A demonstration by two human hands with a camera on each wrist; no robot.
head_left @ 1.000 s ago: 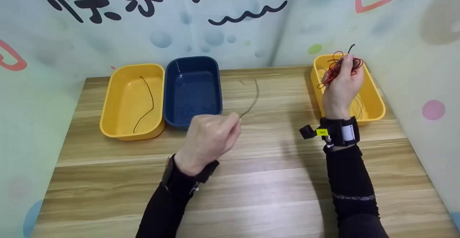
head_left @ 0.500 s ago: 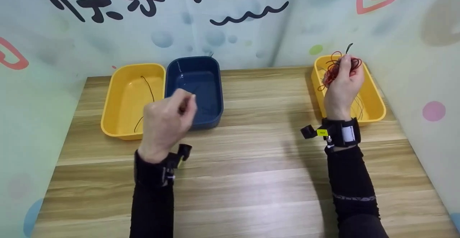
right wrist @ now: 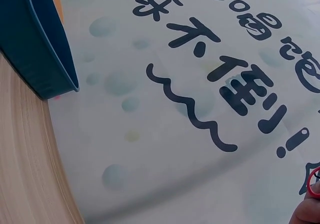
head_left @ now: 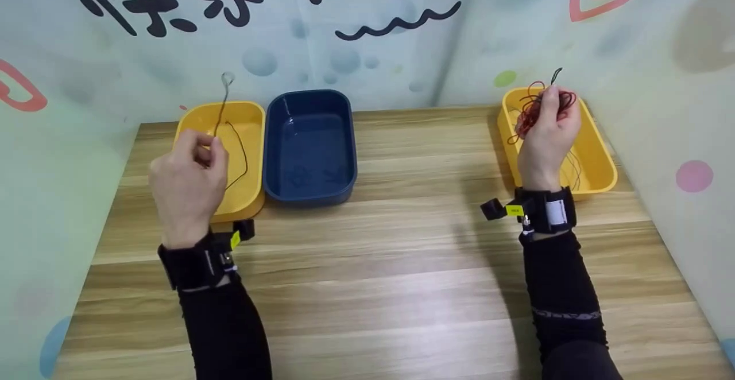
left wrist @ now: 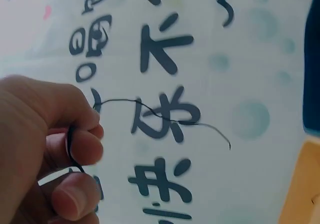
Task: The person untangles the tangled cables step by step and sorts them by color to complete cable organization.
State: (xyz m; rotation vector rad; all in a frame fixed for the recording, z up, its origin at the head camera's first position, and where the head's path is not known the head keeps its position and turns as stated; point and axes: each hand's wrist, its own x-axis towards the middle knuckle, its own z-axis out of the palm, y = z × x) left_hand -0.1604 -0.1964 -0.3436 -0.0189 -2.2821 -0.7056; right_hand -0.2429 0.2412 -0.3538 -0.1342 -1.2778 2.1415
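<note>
My left hand [head_left: 192,182] is over the left yellow bin [head_left: 189,117] and pinches a thin black wire [head_left: 221,113] between thumb and forefinger. In the left wrist view the wire [left wrist: 155,112] runs out past the fingertips with a bend, and part of it passes behind the curled fingers. Another black wire [head_left: 246,153] lies in that bin, partly behind the hand. Over the right yellow bin [head_left: 600,176] my right hand [head_left: 548,139] grips a tangled bundle of red and black wires [head_left: 531,113], one black end sticking up. Only a fingertip and a red loop show in the right wrist view.
A dark blue bin [head_left: 310,193] stands right beside the left yellow one. Several thin wires [head_left: 574,167] lie in the right yellow bin below the hand. The wooden table [head_left: 402,225] meets a printed backdrop [head_left: 396,70] at its back edge.
My left hand has swung left from mid-table, past the blue bin, to the left yellow bin, carrying the wire. My right hand has stayed almost still with the bundle.
</note>
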